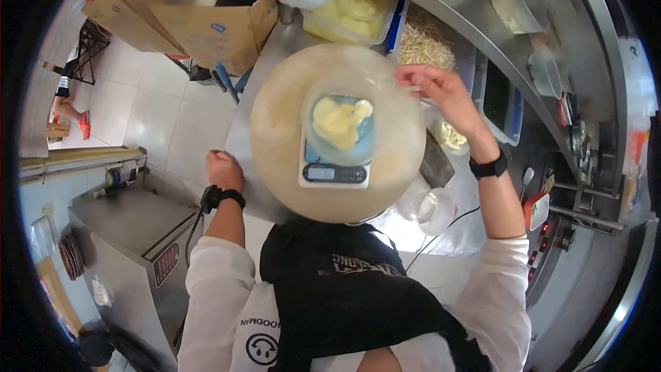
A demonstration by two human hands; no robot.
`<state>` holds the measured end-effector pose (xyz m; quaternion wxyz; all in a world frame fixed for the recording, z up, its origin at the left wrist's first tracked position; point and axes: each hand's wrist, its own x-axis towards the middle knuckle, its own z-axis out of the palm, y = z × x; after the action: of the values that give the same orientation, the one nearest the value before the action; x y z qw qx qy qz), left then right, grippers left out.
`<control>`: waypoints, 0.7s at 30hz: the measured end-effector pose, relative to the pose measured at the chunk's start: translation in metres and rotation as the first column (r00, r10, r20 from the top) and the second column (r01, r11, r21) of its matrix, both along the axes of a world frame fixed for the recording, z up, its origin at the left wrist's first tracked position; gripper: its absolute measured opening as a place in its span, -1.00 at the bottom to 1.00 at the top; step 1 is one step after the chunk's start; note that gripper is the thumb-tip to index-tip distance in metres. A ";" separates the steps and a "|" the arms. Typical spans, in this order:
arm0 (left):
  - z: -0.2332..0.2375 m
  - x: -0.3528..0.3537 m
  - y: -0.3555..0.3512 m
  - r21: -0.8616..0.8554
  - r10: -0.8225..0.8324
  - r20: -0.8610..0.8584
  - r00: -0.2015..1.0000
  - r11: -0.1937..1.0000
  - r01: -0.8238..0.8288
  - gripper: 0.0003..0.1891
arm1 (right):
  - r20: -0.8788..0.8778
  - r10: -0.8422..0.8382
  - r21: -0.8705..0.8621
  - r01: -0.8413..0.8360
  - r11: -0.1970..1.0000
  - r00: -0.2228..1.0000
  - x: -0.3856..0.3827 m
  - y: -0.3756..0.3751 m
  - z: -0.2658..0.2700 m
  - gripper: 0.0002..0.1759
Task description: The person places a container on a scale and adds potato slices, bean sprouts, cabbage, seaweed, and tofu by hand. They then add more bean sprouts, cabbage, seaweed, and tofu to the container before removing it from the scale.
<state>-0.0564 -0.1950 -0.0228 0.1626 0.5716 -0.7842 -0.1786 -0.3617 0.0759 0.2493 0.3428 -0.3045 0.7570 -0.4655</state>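
A round board [279, 158] lies on the metal counter, with a white digital scale [335, 183] on it. On the scale stands a clear bowl [318, 148] holding pale yellow pieces [337, 124]. My right hand [437, 89] is over the board's upper right edge, its fingers pinched together near a small pale thing too unclear to name. My left hand [224, 169] rests with curled fingers at the counter's left edge, left of the board; whether it holds anything is hidden.
Beyond the board are a tub of yellow pieces [351, 14] and a tray of bean sprouts [423, 38]. Cardboard boxes [206, 31] stand at the upper left. A steel shelf [475, 27] runs along the right. A person's leg [65, 109] shows far left.
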 end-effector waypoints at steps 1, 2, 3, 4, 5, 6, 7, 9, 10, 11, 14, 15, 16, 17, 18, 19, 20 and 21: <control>-0.002 0.000 -0.001 0.001 0.022 0.024 0.999 1.000 -0.022 -0.77 | -0.018 -0.100 0.040 0.101 0.994 0.995 -0.030 0.013 -0.019 -0.70; -0.004 -0.001 -0.002 -0.001 0.043 0.050 0.998 0.999 -0.043 -0.77 | -0.039 -0.200 0.077 0.203 0.976 0.979 -0.064 0.029 -0.046 -0.70; -0.003 -0.001 0.000 -0.003 0.043 0.049 0.998 0.999 -0.042 -0.77 | -0.160 -0.169 0.202 0.200 0.959 0.973 -0.106 0.053 -0.081 -0.65; 0.000 0.000 0.001 -0.015 0.039 0.065 0.997 0.999 -0.038 -0.76 | -0.272 -0.122 0.324 0.210 0.923 0.955 -0.138 0.070 -0.114 -0.57; 0.002 -0.003 0.001 -0.026 0.034 0.081 0.996 0.999 -0.032 -0.75 | -0.271 -0.124 0.322 0.212 0.923 0.954 -0.153 0.074 -0.138 -0.57; 0.004 -0.006 0.001 -0.025 0.032 0.084 0.996 0.999 -0.030 -0.75 | -0.427 -0.073 0.420 0.269 0.867 0.901 -0.165 0.079 -0.158 -0.41; 0.007 -0.007 0.002 0.020 0.067 0.102 0.993 0.997 -0.069 -0.74 | -0.559 0.003 0.502 0.336 0.797 0.829 -0.172 0.079 -0.167 -0.24; 0.007 -0.009 0.002 0.067 0.097 0.137 0.986 0.992 -0.107 -0.73 | -0.340 -0.039 0.500 0.216 0.839 0.940 -0.180 0.066 -0.184 0.07; 0.007 -0.010 0.002 0.094 0.101 0.126 0.987 0.989 -0.113 -0.72 | -0.412 -0.015 0.531 0.254 0.808 0.911 -0.175 0.054 -0.193 0.09; 0.006 -0.008 0.000 0.120 0.104 0.116 0.988 0.986 -0.118 -0.72 | -0.481 0.013 0.557 0.295 0.776 0.876 -0.170 0.044 -0.198 0.12; -0.010 0.002 -0.006 0.074 0.073 0.096 0.993 0.994 -0.080 -0.71 | -0.679 0.201 0.663 0.473 0.580 0.706 -0.166 0.028 -0.190 -0.05; -0.010 0.002 -0.005 0.070 0.073 0.101 0.992 0.994 -0.080 -0.72 | -0.674 0.198 0.668 0.471 0.577 0.712 -0.172 0.033 -0.191 -0.05; -0.014 0.006 -0.008 0.072 0.068 0.108 0.992 0.995 -0.076 -0.72 | -0.660 0.207 0.665 0.432 0.609 0.722 -0.184 0.041 -0.190 -0.12; -0.022 0.011 -0.013 0.064 0.061 0.097 0.993 0.996 -0.067 -0.72 | -0.647 0.217 0.660 0.395 0.640 0.731 -0.193 0.050 -0.189 -0.18; -0.028 0.013 -0.014 0.057 0.055 0.085 0.995 0.997 -0.060 -0.73 | -0.644 0.216 0.664 0.396 0.634 0.734 -0.199 0.059 -0.188 -0.18; -0.026 0.012 -0.013 0.063 0.051 0.090 0.995 0.996 -0.057 -0.73 | -0.657 0.169 0.600 0.374 0.707 0.735 -0.203 0.068 -0.187 -0.26; -0.024 0.012 -0.013 0.075 0.035 0.065 0.997 0.996 -0.040 -0.72 | -0.665 0.121 0.528 0.349 0.774 0.737 -0.207 0.076 -0.185 -0.33; -0.022 0.013 -0.013 0.086 0.019 0.041 0.999 0.996 -0.022 -0.72 | -0.659 0.123 0.535 0.347 0.770 0.742 -0.211 0.085 -0.184 -0.33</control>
<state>-0.0435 -0.2079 -0.0450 0.1238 0.5896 -0.7730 -0.1989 -0.5724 0.1607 0.0649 0.1028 -0.2673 0.9557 -0.0683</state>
